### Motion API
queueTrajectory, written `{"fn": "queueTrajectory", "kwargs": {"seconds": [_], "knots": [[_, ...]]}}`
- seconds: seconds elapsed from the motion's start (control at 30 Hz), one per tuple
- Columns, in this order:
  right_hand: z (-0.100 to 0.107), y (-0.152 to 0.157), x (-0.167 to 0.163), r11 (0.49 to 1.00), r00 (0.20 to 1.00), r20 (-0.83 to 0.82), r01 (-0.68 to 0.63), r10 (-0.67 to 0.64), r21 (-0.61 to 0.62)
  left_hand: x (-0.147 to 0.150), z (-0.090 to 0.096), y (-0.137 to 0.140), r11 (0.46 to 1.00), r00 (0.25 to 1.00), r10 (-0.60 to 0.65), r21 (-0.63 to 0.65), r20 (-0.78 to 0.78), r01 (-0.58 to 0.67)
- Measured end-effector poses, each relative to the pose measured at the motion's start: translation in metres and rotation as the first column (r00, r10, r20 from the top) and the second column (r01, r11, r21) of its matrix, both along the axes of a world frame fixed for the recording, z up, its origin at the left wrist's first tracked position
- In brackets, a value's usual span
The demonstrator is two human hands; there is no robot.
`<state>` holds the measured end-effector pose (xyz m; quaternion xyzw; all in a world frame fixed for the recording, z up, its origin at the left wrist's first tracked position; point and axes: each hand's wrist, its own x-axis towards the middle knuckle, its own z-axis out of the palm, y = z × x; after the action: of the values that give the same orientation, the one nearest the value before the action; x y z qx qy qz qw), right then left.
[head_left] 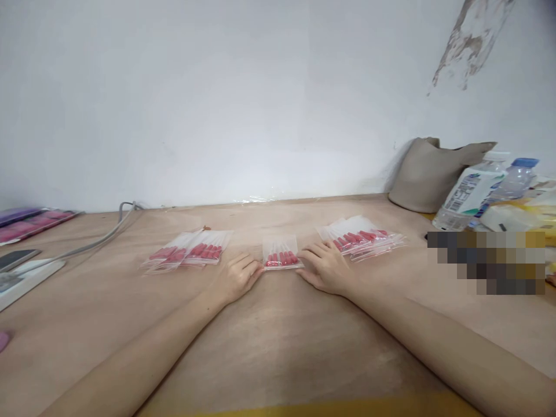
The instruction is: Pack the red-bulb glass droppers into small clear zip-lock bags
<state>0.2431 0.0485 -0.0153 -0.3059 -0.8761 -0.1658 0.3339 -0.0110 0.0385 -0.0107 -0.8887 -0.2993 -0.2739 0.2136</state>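
A small clear zip bag (280,244) with several red pieces in a row lies flat on the table in front of me. At its lower left corner, my left hand (241,275) is closed, thumb and fingertips together on the bag's edge. My right hand (326,267) rests at the bag's right edge, its thumb and fingers apart. Overlapping bags of the same kind form a left pile (208,248) beyond my left hand. A right pile (360,234) of such bags lies just behind my right hand, which hides part of it.
A grey cable (102,236) runs to a phone (17,259) and a white box (41,278) on the left. Pink and purple packs (35,223) lie behind them. At right stand a grey-brown bag (421,179), a labelled bottle (471,191) and a blue-capped bottle (519,179).
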Motion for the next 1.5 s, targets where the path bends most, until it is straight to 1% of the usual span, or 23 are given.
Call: {"fn": "queueTrajectory", "kwargs": {"seconds": [0.1, 0.17, 0.2, 0.27, 0.33, 0.37, 0.4, 0.43, 0.5, 0.57, 0.6, 0.67, 0.73, 0.8, 0.87, 0.93, 0.97, 1.0, 1.1, 1.2, 1.3, 1.4, 1.5], "knots": [[-0.004, -0.001, -0.010, 0.996, 0.998, 0.004, 0.057, -0.057, -0.071, 0.003, -0.001, -0.001, 0.998, 1.000, -0.021, -0.059, -0.006, 0.021], [-0.007, 0.001, -0.014, 0.992, 0.997, 0.008, 0.081, -0.080, -0.100, 0.001, 0.005, -0.001, 0.995, 0.999, -0.028, -0.099, -0.028, 0.025], [-0.008, 0.003, -0.014, 0.992, 0.997, 0.008, 0.084, -0.083, -0.099, -0.002, 0.010, -0.001, 0.992, 0.999, -0.017, -0.126, -0.051, 0.011], [-0.006, 0.009, -0.008, 0.995, 0.997, 0.000, 0.071, -0.071, -0.070, -0.013, 0.023, 0.001, 0.977, 0.991, 0.047, -0.203, -0.127, -0.073], [-0.001, 0.016, 0.007, 0.997, 0.997, -0.036, 0.062, -0.064, -0.038, -0.033, 0.038, 0.006, 0.931, 0.958, 0.154, -0.289, -0.241, -0.222], [0.002, 0.020, 0.017, 0.998, 0.996, -0.063, 0.062, -0.064, -0.032, -0.045, 0.045, 0.010, 0.883, 0.922, 0.230, -0.332, -0.311, -0.332], [0.006, 0.022, 0.029, 0.997, 0.993, -0.091, 0.074, -0.077, -0.036, -0.058, 0.051, 0.013, 0.818, 0.875, 0.308, -0.366, -0.372, -0.444], [0.008, 0.024, 0.042, 0.996, 0.990, -0.110, 0.082, -0.086, -0.038, -0.071, 0.056, 0.016, 0.786, 0.854, 0.347, -0.377, -0.388, -0.490], [0.012, 0.024, 0.066, 0.991, 0.988, -0.093, 0.118, -0.123, -0.065, -0.093, 0.062, 0.021, 0.749, 0.832, 0.383, -0.392, -0.402, -0.534], [0.014, 0.019, 0.086, 0.973, 0.975, -0.049, 0.214, -0.218, -0.083, -0.109, 0.062, 0.025, 0.736, 0.831, 0.383, -0.410, -0.404, -0.539], [0.013, 0.016, 0.093, 0.961, 0.963, -0.023, 0.264, -0.267, -0.086, -0.113, 0.061, 0.027, 0.737, 0.836, 0.377, -0.417, -0.400, -0.531], [0.012, 0.009, 0.098, 0.941, 0.943, 0.009, 0.333, -0.333, -0.064, -0.113, 0.056, 0.029, 0.760, 0.856, 0.356, -0.417, -0.374, -0.499], [0.011, 0.004, 0.095, 0.939, 0.939, -0.016, 0.344, -0.344, 0.000, -0.101, 0.048, 0.029, 0.799, 0.885, 0.330, -0.401, -0.329, -0.447], [0.009, 0.001, 0.085, 0.947, 0.950, -0.066, 0.309, -0.304, 0.082, -0.077, 0.037, 0.025, 0.841, 0.916, 0.288, -0.383, -0.280, -0.382], [0.006, -0.001, 0.073, 0.955, 0.964, -0.111, 0.257, -0.243, 0.146, -0.046, 0.025, 0.017, 0.875, 0.942, 0.241, -0.369, -0.233, -0.315], [0.002, -0.004, 0.060, 0.965, 0.976, -0.129, 0.195, -0.173, 0.176, -0.014, 0.013, 0.005, 0.902, 0.963, 0.205, -0.349, -0.176, -0.255], [0.001, -0.007, 0.054, 0.972, 0.982, -0.127, 0.158, -0.137, 0.176, -0.001, 0.007, 0.000, 0.923, 0.980, 0.183, -0.328, -0.083, -0.200], [-0.001, -0.010, 0.049, 0.979, 0.988, -0.119, 0.119, -0.100, 0.166, 0.010, 0.003, -0.004, 0.932, 0.986, 0.158, -0.322, -0.050, -0.165], [-0.003, -0.019, 0.034, 0.994, 0.997, -0.071, 0.032, -0.025, 0.102, 0.023, -0.003, -0.009, 0.907, 0.984, 0.169, -0.384, -0.048, -0.174], [0.000, -0.020, 0.024, 0.999, 1.000, -0.004, 0.001, -0.001, 0.037, 0.019, -0.002, -0.005, 0.876, 0.988, 0.125, -0.456, -0.093, -0.154], [0.005, -0.012, 0.014, 0.999, 0.996, 0.072, -0.048, 0.048, -0.013, 0.015, 0.000, -0.002, 0.870, 0.989, 0.117, -0.471, -0.090, -0.146], [0.008, 0.000, 0.005, 0.994, 0.980, 0.175, -0.104, 0.097, 0.031, 0.017, -0.002, -0.004, 0.873, 0.989, 0.136, -0.465, -0.052, -0.145], [0.007, 0.007, 0.001, 0.985, 0.971, 0.220, -0.126, 0.098, 0.117, 0.019, -0.003, -0.007, 0.906, 0.989, 0.131, -0.413, 0.062, -0.094]]}}
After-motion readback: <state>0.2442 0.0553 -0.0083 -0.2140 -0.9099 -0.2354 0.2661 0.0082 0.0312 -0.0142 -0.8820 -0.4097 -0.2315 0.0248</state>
